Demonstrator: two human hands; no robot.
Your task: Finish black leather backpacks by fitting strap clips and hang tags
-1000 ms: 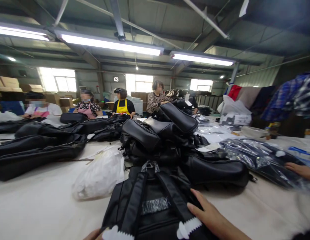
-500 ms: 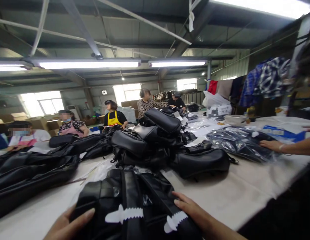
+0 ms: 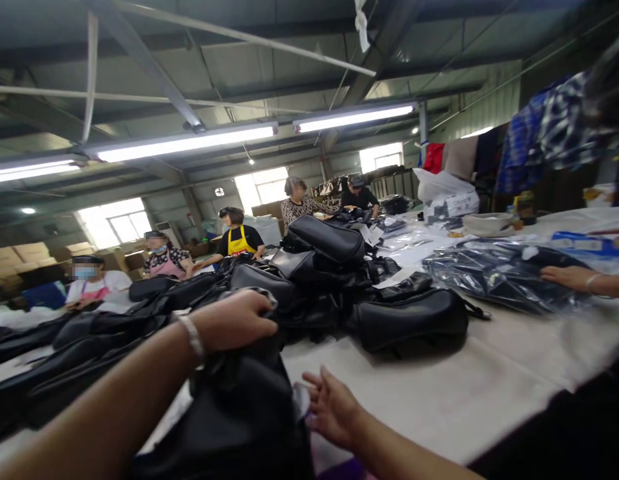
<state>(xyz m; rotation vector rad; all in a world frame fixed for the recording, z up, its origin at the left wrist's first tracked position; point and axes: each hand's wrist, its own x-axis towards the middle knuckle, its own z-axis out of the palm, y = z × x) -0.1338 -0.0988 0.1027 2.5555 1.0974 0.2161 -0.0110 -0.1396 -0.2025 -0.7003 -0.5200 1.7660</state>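
Observation:
A black leather-look backpack (image 3: 239, 407) stands raised in front of me, its lower part cut off by the picture's bottom edge. My left hand (image 3: 234, 320) is closed round its top. Beside the bag's right side is my right hand (image 3: 334, 410), palm turned toward it with the fingers apart. A whitish piece (image 3: 302, 400) lies between those fingertips and the bag; whether they touch it I cannot tell. Just beyond, more black bags (image 3: 329, 267) are heaped up, one (image 3: 412, 320) lying at the pile's right end.
The table (image 3: 499, 360) has a pale cover. At left lie several black bags (image 3: 89, 353). Plastic-wrapped dark goods (image 3: 494, 273) sit at right under another person's hand (image 3: 569, 277). Several co-workers are across the table, one in a yellow apron (image 3: 236, 241).
The backpack was lying with its straps and white strap pieces up; now it is lifted and turned. My left hand has moved to its top, and my right hand has come off it.

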